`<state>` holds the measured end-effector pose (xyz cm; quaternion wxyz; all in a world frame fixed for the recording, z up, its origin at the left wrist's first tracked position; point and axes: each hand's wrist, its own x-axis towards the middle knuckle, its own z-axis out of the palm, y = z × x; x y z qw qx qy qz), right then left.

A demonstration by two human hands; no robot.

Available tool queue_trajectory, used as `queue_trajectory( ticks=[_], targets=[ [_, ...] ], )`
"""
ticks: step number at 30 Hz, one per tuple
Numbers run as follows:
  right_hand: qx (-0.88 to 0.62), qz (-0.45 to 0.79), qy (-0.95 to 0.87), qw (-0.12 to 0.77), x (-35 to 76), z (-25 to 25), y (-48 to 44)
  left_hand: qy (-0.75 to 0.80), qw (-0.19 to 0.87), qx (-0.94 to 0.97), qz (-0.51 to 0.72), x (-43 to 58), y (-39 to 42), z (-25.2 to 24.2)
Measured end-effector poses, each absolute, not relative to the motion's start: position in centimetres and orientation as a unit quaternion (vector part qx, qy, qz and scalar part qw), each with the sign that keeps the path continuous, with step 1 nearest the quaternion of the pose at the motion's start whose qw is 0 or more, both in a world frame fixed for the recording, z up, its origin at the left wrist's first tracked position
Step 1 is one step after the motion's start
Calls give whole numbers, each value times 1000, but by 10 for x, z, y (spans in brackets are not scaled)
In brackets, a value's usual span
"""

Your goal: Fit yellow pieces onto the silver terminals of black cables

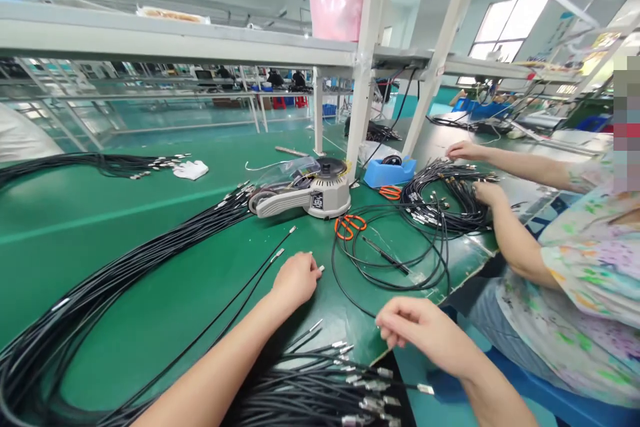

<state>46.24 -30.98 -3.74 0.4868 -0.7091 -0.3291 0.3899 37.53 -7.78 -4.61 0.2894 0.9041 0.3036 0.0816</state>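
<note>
My left hand [296, 282] is closed above the green mat, with a small white bit at its fingertips that I cannot make out. My right hand [417, 328] is pinched at the table's front edge, on the end of a thin black cable [345, 288] that loops back over the mat. Two loose cable ends with metal connectors [278, 254] lie just left of my left hand. Below my hands spreads a thick bundle of black cables [295, 390] with silver connector ends. Another long cable bundle [165, 257] curves along the left side.
A grey tape dispenser [327, 197] stands mid-table. Near it lie orange-handled scissors [350, 227], a black pen-like tool [387, 257] and a blue tray [390, 173]. At right, a co-worker's hands [490, 193] touch coiled cables [425, 203]. White shelf posts [364, 93] rise behind.
</note>
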Motion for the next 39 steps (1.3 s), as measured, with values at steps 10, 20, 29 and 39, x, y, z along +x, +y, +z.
queue_trajectory(
  ticks=[10,20,29,39],
  targets=[
    [-626,344,-303,630,450,-36,-205,293,596,740,107,328,-107,-27],
    [-625,327,-113,700,560,20,-129,294,501,780,231,317,-103,-37],
    [-607,316,-45,728,584,19,-80,295,475,782,275,308,-101,-47],
    [-570,272,-140,763,508,23,-143,267,447,785,336,309,-105,-35]
  ],
)
